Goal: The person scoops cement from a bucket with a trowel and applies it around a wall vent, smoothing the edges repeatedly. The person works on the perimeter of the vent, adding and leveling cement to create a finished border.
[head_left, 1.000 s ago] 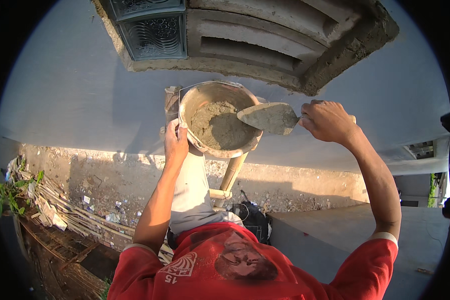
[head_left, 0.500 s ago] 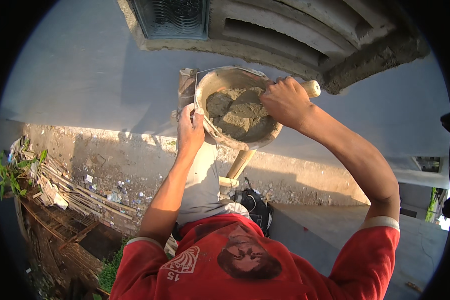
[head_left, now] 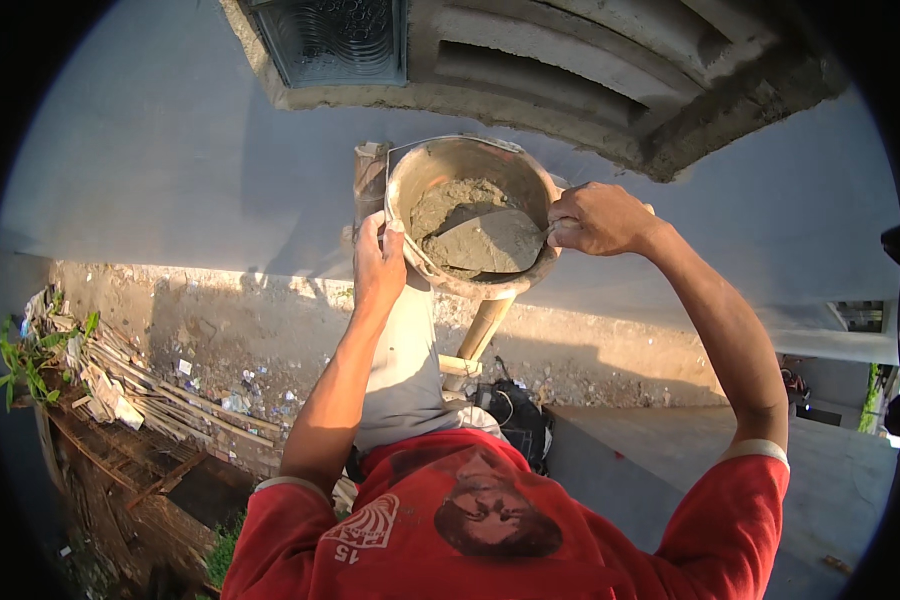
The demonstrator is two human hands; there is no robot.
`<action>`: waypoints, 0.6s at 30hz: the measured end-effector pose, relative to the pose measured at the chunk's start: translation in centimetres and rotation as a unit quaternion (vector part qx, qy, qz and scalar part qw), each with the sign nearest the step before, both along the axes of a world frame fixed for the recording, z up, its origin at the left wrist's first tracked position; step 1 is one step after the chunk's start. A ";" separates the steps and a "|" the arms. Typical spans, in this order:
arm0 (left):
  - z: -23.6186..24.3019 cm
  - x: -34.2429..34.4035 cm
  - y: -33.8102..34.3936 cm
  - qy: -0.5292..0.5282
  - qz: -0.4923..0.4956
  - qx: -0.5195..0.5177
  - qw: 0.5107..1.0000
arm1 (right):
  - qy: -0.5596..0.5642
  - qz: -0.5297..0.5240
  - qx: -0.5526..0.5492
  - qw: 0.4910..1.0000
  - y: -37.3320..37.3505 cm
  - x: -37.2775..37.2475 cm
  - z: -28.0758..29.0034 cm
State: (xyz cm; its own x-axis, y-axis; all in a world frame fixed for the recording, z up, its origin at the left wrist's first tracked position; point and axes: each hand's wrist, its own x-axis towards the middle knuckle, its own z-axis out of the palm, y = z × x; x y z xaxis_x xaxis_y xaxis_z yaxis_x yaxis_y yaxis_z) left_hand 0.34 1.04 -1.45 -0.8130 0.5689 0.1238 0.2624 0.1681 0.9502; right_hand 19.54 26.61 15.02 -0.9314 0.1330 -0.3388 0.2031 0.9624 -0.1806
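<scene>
A round bucket (head_left: 470,160) with a thin wire handle holds wet grey mortar (head_left: 448,205). My left hand (head_left: 378,262) is closed on its left rim, thumb on top, the other fingers partly hidden. My right hand (head_left: 605,220) is at the right rim, wrapped round the handle of a trowel, most of which the hand covers. The broad trowel blade (head_left: 488,242) lies tilted inside the bucket, against the mortar, its surface smeared with grey.
Beneath and beside the bucket are bamboo poles (head_left: 487,328). Ahead rises a smooth grey wall (head_left: 150,170) with a concrete vent block (head_left: 540,80) and a glass block (head_left: 330,40). Far below, wooden strips (head_left: 170,385) and litter lie on the ground; a dark bag (head_left: 518,420) is beneath me.
My right hand has drawn back to the right and slightly down, bringing the trowel blade into view over the mortar. My left hand keeps its hold on the rim.
</scene>
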 end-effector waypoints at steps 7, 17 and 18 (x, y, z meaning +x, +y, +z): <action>0.2 0.0 0.0 -0.024 0.000 -0.005 1.000 | 0.092 -0.159 -0.186 0.965 1.6 5.9 0.5; 0.4 -0.2 -0.2 -0.051 -0.007 -0.002 0.999 | 0.215 -0.116 0.045 0.969 -0.4 11.7 18.4; 0.3 -0.1 -0.1 -0.040 -0.008 0.005 0.999 | 0.208 -0.165 0.050 0.963 -0.9 12.7 20.6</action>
